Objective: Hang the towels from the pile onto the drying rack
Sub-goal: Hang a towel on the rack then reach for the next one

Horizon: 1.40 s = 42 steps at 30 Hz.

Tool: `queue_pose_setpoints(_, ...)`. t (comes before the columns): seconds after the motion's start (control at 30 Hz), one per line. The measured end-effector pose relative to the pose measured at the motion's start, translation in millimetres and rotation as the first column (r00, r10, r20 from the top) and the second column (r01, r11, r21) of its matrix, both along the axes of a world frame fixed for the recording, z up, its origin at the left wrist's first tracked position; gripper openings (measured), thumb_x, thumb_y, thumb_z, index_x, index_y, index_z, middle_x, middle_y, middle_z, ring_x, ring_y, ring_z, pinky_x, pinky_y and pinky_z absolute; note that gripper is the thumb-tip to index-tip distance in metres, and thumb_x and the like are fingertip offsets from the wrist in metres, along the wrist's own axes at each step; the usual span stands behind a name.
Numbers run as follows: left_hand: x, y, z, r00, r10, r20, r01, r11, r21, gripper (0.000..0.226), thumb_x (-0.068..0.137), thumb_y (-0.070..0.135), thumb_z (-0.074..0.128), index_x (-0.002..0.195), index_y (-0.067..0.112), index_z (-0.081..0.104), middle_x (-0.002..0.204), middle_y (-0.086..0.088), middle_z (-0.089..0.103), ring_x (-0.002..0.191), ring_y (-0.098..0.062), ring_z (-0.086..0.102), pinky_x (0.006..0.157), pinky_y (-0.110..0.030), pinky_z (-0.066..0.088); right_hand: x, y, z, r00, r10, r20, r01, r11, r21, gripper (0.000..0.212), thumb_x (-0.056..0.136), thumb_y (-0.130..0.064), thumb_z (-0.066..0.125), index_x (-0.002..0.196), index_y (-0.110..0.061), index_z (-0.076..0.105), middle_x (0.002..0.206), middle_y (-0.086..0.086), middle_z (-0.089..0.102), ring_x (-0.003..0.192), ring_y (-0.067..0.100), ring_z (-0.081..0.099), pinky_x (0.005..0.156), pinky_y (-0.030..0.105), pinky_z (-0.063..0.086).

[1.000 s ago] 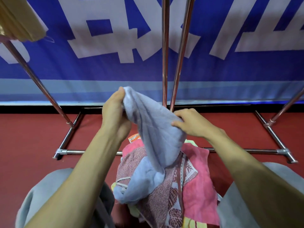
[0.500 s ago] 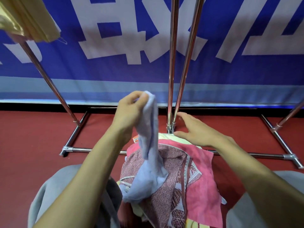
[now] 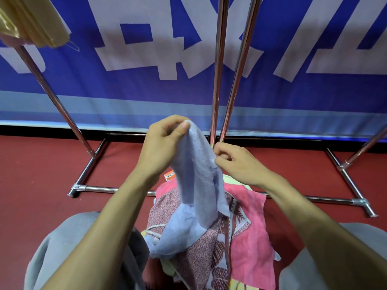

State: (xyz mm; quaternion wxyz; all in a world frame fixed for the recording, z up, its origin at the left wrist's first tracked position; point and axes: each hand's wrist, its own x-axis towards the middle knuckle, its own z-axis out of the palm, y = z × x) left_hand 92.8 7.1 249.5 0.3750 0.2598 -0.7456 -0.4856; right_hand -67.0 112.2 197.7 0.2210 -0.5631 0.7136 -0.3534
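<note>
Head view, towel-hanging task at an early stage. The left hand (image 3: 161, 147) is raised in front of the person and pinches the top corner of a light blue towel (image 3: 196, 185) between thumb and curled fingers. The right hand (image 3: 236, 164), its fingers also curled, meets the towel's right edge just beside the left hand and appears to pinch it, though the contact is partly hidden by the cloth. The towel hangs bunched from these two grips. Its lower end lies crumpled on the pile (image 3: 259, 208), which sits on the red floor (image 3: 37, 174) between the person's grey-clad knees (image 3: 62, 248). In the pile, a pink towel (image 3: 249, 233), a patterned towel (image 3: 201, 260) and pale yellow-green cloth beneath them can be made out; how many items it contains cannot be told. The chrome drying rack (image 3: 217, 80) stands beyond the pile, in front of a blue banner (image 3: 146, 59). Its upper rails are out of frame, except at far left, where a yellow towel (image 3: 31, 21) is draped. Judged progress: at least one towel is hung; the blue one is lifted but neither spread nor on a rail; the pile awaits hanging.
</note>
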Motion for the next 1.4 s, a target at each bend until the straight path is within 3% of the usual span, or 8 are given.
queue_pose_setpoints(0.1,-1,-2,3,0.982,0.131,-0.136,-0.098,0.969,0.225,0.021,0.095,0.014,0.055,0.079,0.022,0.066,0.076,0.010,0.063,0.077,-0.005,0.054,0.076,-0.019,0.043,2,-1,0,0.989,0.084,0.125,-0.093,0.993,0.069,0.013,0.088,-0.017,0.062,0.090,-0.015,0.050,0.059,0.000,0.044,0.057,0.007,0.033,0.054,0.022,0.030)
queue_pose_setpoints(0.3,7,-15,5,0.869,0.420,-0.261,-0.103,0.669,0.736,0.016,0.093,0.015,0.056,0.082,0.012,0.066,0.081,-0.002,0.068,0.068,-0.010,0.067,0.066,-0.024,0.052,-4,2,-13,0.939,0.183,-0.290,-0.109,0.962,0.252,0.019,0.082,-0.018,0.065,0.072,-0.007,0.053,0.058,-0.003,0.042,0.056,0.011,0.035,0.052,0.022,0.029)
queue_pose_setpoints(0.53,20,-23,9,0.811,0.471,-0.346,-0.031,0.627,0.778,0.019,0.095,0.023,0.056,0.082,0.011,0.064,0.071,-0.001,0.068,0.065,-0.011,0.068,0.063,-0.023,0.055,-13,12,-27,0.939,0.166,-0.301,-0.018,0.899,0.439,0.013,0.076,-0.015,0.064,0.072,-0.005,0.057,0.068,0.010,0.066,0.073,0.029,0.065,0.070,0.040,0.053)
queue_pose_setpoints(0.7,15,-20,4,0.859,0.421,-0.291,-0.059,0.646,0.761,0.015,0.089,0.008,0.058,0.074,0.010,0.059,0.062,-0.002,0.050,0.050,-0.010,0.048,0.049,-0.019,0.042,-5,18,5,0.962,-0.104,0.253,0.033,0.962,0.270,0.012,0.082,0.002,0.070,0.077,0.002,0.059,0.062,0.013,0.063,0.048,0.009,0.063,0.051,0.024,0.053)
queue_pose_setpoints(0.93,-7,11,-4,0.982,0.169,-0.085,-0.099,0.841,0.532,0.010,0.085,0.014,0.067,0.079,0.014,0.075,0.075,0.001,0.069,0.064,-0.009,0.059,0.054,-0.020,0.046,0,30,32,0.620,-0.223,0.752,0.287,0.957,0.047,0.011,0.090,-0.005,0.060,0.081,-0.004,0.067,0.064,0.002,0.065,0.052,0.007,0.057,0.053,0.015,0.049)
queue_pose_setpoints(1.03,-17,21,-10,0.988,0.140,-0.063,-0.053,0.698,0.714,0.006,0.084,0.012,0.067,0.080,0.009,0.070,0.071,-0.005,0.064,0.057,-0.014,0.055,0.051,-0.021,0.042,3,30,35,0.506,-0.201,0.839,0.349,0.937,0.014,0.016,0.092,-0.001,0.055,0.081,-0.005,0.066,0.062,0.003,0.066,0.052,0.009,0.061,0.054,0.017,0.052)
queue_pose_setpoints(1.1,-22,28,-11,0.986,0.135,-0.102,0.002,0.590,0.807,0.005,0.084,0.010,0.067,0.082,0.006,0.069,0.070,-0.005,0.066,0.056,-0.014,0.057,0.052,-0.023,0.047,7,29,36,0.595,-0.187,0.782,0.339,0.940,-0.033,0.018,0.093,0.000,0.054,0.081,-0.005,0.066,0.063,0.004,0.065,0.053,0.009,0.061,0.055,0.017,0.052)
queue_pose_setpoints(1.4,-28,41,-17,0.986,0.146,-0.076,-0.050,0.706,0.706,0.005,0.082,0.003,0.069,0.083,0.000,0.072,0.064,-0.009,0.065,0.050,-0.014,0.055,0.050,-0.023,0.047,18,27,24,0.915,-0.269,0.301,0.310,0.946,-0.096,0.008,0.083,-0.008,0.068,0.081,-0.012,0.074,0.073,0.002,0.074,0.064,0.010,0.066,0.073,0.038,0.058)
